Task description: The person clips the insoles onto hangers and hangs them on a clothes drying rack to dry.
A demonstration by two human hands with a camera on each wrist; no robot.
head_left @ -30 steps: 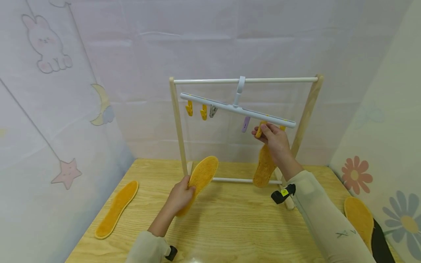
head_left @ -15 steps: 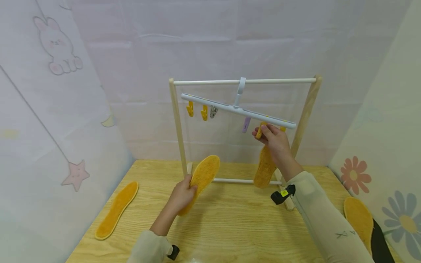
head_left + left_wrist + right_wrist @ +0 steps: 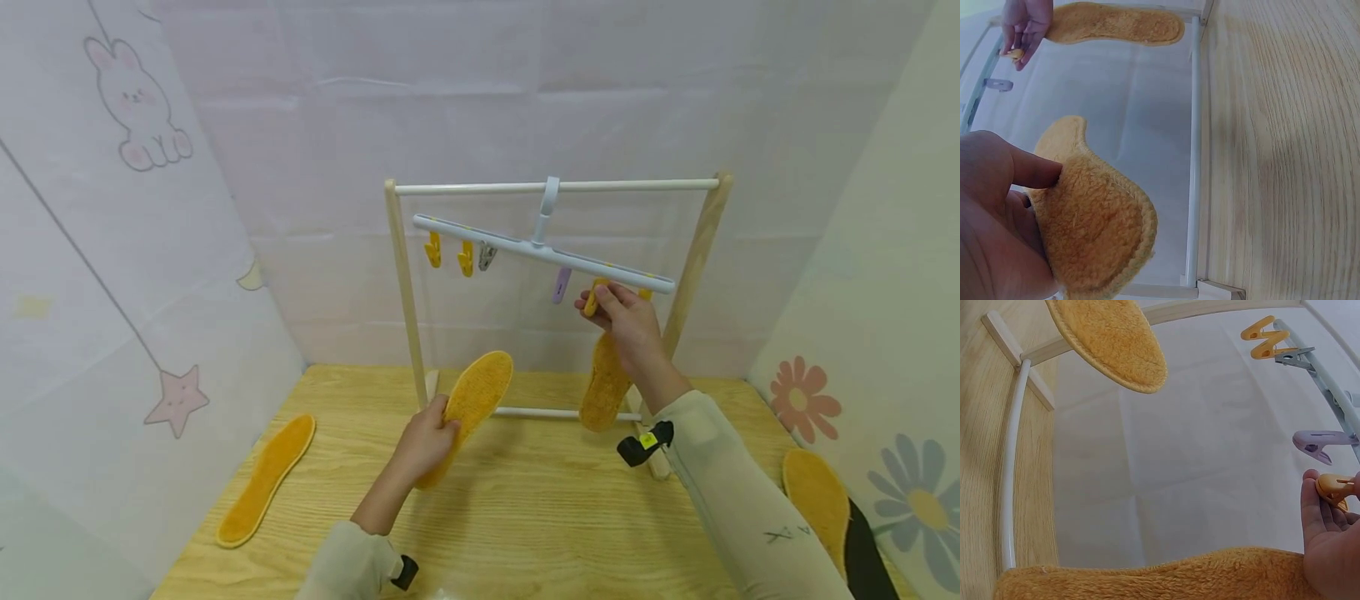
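Raised right hand (image 3: pixel 628 321) pinches the orange clip (image 3: pixel 592 297) above a hanging insole (image 3: pixel 604 385); left hand (image 3: pixel 424 442) grips another insole (image 3: pixel 467 410)

Right hand (image 3: pixel 626 321) hides the top of the hanging insole (image 3: pixel 602 385) and most of the orange clip (image 3: pixel 1333 488). Frame edge crops the far-right insole (image 3: pixel 819 498).

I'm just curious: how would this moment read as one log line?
left hand: holds insole | right hand: pinches orange clip | hanging insole: below clip
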